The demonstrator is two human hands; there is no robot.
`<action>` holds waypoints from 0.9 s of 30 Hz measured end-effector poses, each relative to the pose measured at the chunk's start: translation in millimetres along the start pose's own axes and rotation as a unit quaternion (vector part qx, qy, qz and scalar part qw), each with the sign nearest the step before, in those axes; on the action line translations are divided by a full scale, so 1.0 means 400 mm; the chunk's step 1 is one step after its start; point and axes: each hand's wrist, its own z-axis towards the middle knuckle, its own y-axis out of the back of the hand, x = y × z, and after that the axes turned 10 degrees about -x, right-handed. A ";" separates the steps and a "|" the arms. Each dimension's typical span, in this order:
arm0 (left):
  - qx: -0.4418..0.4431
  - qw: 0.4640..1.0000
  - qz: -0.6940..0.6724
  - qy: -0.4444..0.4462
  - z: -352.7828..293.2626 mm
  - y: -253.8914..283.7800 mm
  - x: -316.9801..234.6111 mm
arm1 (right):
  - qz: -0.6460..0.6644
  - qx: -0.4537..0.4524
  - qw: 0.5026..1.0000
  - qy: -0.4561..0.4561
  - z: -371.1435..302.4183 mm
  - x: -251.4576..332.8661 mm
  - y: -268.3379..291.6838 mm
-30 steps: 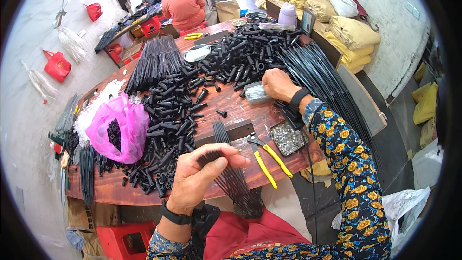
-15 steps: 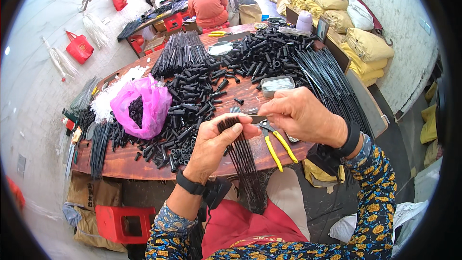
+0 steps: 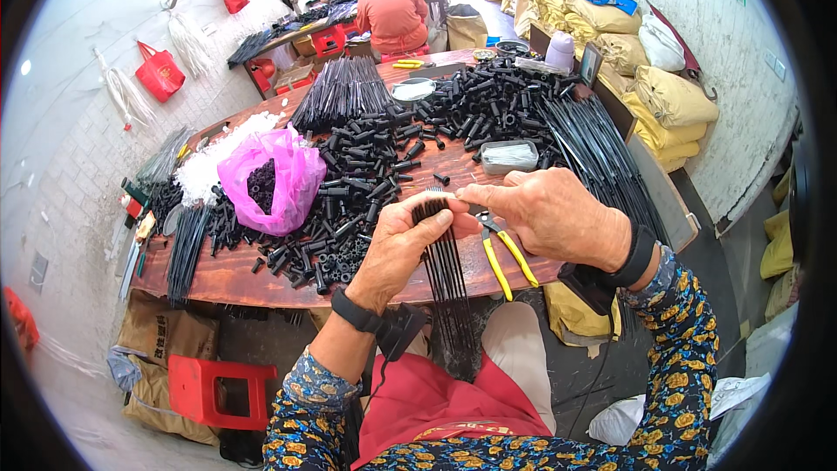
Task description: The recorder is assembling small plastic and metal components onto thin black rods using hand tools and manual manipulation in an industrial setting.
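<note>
In the head view, the left hand (image 3: 392, 249) was wrapped around the upper part of a bundle of thin black rods (image 3: 452, 305), thumb across the front. The rods' tips stood just above that thumb, while their lower lengths hung below the hand, over the person's lap and the red apron (image 3: 418, 414). The right hand (image 3: 562, 218) was just to the right of the rod tips, its index finger and thumb brought together beside the left fingers; whether it gripped anything small could not be told. Under the right hand, yellow-handled pliers (image 3: 495, 263) lay on the wooden table (image 3: 235, 272). Beyond it stood a clear box (image 3: 509, 157) of pale, thin pieces.
</note>
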 end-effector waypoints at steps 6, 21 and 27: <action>0.003 1.000 0.016 0.003 0.003 -0.003 -0.004 | -0.052 0.007 0.999 0.002 -0.001 0.005 0.005; 0.009 0.999 0.033 -0.008 -0.003 -0.002 -0.009 | -0.107 -0.004 0.992 0.073 0.032 0.013 0.035; 0.022 0.997 0.067 -0.014 0.001 -0.006 -0.012 | 0.028 0.021 0.998 0.060 0.046 -0.041 0.020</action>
